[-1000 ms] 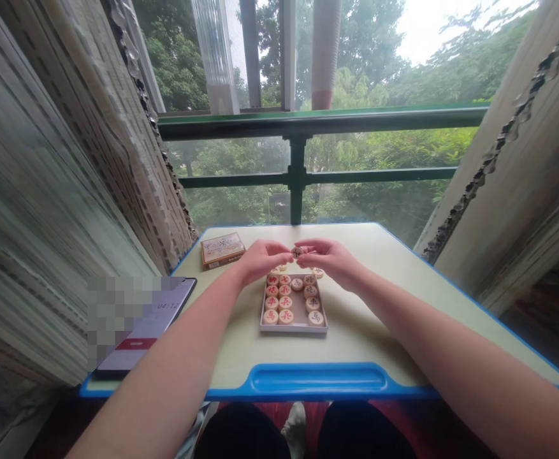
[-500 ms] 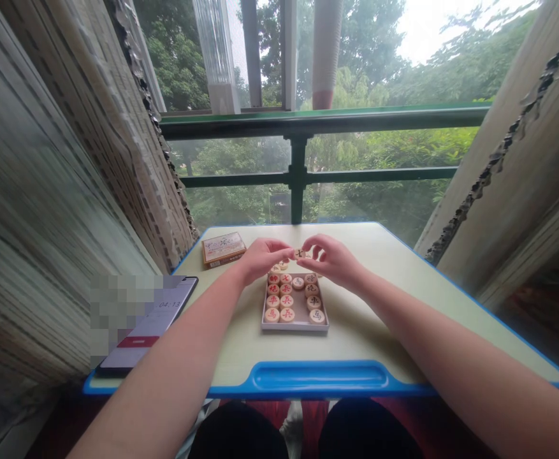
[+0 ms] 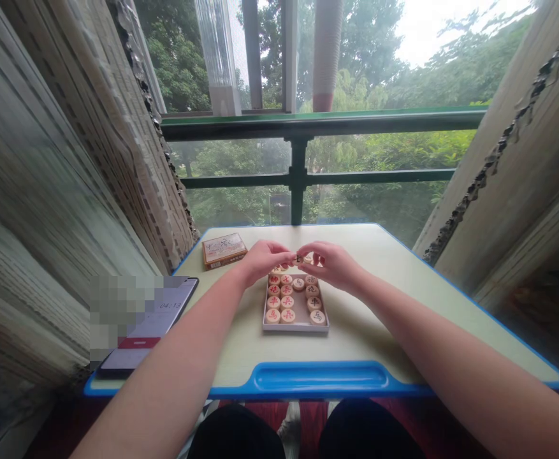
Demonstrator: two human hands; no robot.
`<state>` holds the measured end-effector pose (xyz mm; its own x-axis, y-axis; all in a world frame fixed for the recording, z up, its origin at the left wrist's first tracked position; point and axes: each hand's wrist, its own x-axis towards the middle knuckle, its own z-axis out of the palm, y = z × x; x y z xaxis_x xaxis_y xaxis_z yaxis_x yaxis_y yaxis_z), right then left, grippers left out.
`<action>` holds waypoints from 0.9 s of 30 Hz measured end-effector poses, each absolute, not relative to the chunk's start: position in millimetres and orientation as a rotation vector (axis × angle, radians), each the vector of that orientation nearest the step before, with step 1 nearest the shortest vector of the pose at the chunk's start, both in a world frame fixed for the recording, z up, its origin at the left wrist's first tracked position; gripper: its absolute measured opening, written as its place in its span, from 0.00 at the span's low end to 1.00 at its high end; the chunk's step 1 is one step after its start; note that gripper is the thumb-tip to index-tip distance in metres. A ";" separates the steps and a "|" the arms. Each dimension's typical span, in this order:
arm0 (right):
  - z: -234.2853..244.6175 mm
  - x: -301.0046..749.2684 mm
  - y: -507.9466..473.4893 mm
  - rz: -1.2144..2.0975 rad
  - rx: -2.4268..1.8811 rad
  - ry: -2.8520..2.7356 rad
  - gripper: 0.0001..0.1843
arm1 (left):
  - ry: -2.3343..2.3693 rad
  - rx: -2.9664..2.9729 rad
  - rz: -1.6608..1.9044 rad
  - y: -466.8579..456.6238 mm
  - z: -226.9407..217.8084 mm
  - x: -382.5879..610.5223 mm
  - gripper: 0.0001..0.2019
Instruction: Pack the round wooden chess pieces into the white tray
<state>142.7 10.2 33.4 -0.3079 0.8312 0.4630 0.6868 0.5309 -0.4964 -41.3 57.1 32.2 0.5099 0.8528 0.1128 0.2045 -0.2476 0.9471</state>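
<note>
Between my fingertips, just above the far edge of the tray, is a round wooden xiangqi piece with a black character. My left hand and my right hand both press against its sides. A shallow white-rimmed tray lies under my hands, holding several similar pieces marked in red or black. Some loose pieces sit beyond the tray, partly hidden by my fingers.
A small patterned cardboard box lies at the far left of the cream desk. A phone lies at its left edge. The desk has a blue rim and front groove. Bamboo blinds hang on both sides, and a green railing stands beyond.
My hands have come slightly lower and closer to the tray. The piece has dropped with them and now shows its black character more plainly.
</note>
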 end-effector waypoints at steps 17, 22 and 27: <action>33.9 134.1 6.6 0.323 -1.552 -2.248 0.13 | 1.151 2.129 0.780 58.0 29.5 -41.2 0.12; 34.6 131.3 6.0 0.349 -1.605 -2.246 0.13 | 1.109 2.068 0.772 56.8 30.0 -41.0 0.14; 35.1 130.9 6.5 0.349 -1.616 -2.249 0.13 | 1.097 2.017 0.739 54.2 31.1 -39.8 0.15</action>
<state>130.9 6.5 35.1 -0.2892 0.9476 0.1358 0.8617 0.3195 -0.3941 -39.8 54.2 31.1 0.4752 0.8681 0.1438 0.4598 -0.3843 0.8006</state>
